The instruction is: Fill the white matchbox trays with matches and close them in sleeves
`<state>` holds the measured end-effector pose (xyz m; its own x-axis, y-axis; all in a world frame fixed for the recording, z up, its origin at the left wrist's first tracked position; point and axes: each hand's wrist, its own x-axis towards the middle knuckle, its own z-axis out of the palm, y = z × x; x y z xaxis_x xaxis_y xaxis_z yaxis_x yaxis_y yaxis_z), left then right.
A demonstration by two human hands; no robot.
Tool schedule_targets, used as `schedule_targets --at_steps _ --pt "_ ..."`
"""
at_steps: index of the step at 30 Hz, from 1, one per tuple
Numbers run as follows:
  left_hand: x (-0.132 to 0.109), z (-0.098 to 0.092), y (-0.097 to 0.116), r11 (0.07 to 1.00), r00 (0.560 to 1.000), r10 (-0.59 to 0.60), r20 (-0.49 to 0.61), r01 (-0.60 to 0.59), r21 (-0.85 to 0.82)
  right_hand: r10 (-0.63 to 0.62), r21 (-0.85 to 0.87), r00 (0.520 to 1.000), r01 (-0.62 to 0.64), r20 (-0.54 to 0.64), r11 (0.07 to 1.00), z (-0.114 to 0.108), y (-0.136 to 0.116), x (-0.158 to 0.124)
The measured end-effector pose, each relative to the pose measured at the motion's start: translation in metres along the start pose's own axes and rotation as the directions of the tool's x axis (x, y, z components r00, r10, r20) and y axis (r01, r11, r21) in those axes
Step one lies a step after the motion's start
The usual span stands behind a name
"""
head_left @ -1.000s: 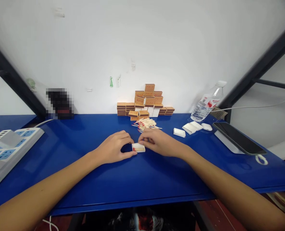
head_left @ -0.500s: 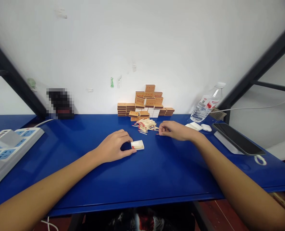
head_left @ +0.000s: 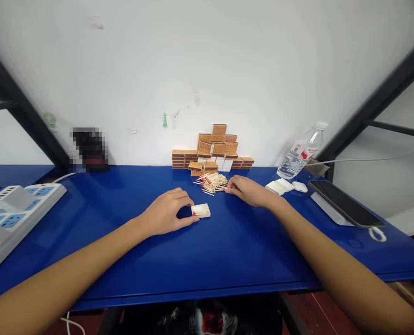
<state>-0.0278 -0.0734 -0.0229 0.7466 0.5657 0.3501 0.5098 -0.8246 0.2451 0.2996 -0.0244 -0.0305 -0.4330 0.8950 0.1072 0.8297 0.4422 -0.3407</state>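
My left hand (head_left: 166, 215) rests on the blue table (head_left: 207, 251), thumb and fingers pinched on the left end of a small white matchbox tray (head_left: 201, 211) with a few red-tipped matches in it. My right hand (head_left: 247, 190) lies farther back, its curled fingertips at the right edge of a loose pile of matches (head_left: 213, 182). Whether those fingers hold a match is hidden. Behind the pile, against the white wall, stands a stack of brown matchboxes (head_left: 215, 151).
White empty trays (head_left: 280, 186) and a white earbud case (head_left: 300, 186) lie right of my right hand. A water bottle (head_left: 299, 152) and a dark phone (head_left: 344, 203) are at the far right. A power strip (head_left: 14, 209) sits at the left.
My right hand left the tray, reached back right, then moved left to the edge of the match pile. My left hand kept its hold on the tray.
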Motion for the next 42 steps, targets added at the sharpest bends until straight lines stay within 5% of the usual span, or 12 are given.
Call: schedule_targets --at_steps 7,12,19,25,35,42 --pt "0.0 0.0 0.0 1.0 1.0 -0.006 0.002 0.006 0.001 0.03 -0.108 0.999 -0.026 0.03 0.994 -0.004 -0.008 -0.004" --pt "0.0 0.001 -0.001 1.0 1.0 -0.009 -0.006 0.009 0.004 -0.031 -0.088 0.998 0.026 -0.053 0.996 -0.017 -0.013 -0.014" --pt "0.001 0.002 -0.001 1.0 1.0 0.004 -0.029 -0.004 0.001 -0.187 -0.017 0.982 0.187 -0.006 0.982 -0.009 -0.073 -0.024" --pt "0.0 0.003 -0.001 1.0 1.0 0.008 -0.026 -0.008 0.015 -0.273 -0.174 0.961 0.277 0.045 0.945 0.015 -0.107 -0.024" --pt "0.001 0.001 0.0 1.0 1.0 0.013 -0.024 -0.013 0.013 -0.204 0.057 0.973 0.199 0.11 0.978 -0.007 -0.09 -0.027" --pt "0.0 0.001 0.0 1.0 1.0 -0.001 -0.028 0.001 -0.002 -0.22 0.117 0.967 0.206 0.127 0.972 -0.002 -0.092 -0.024"
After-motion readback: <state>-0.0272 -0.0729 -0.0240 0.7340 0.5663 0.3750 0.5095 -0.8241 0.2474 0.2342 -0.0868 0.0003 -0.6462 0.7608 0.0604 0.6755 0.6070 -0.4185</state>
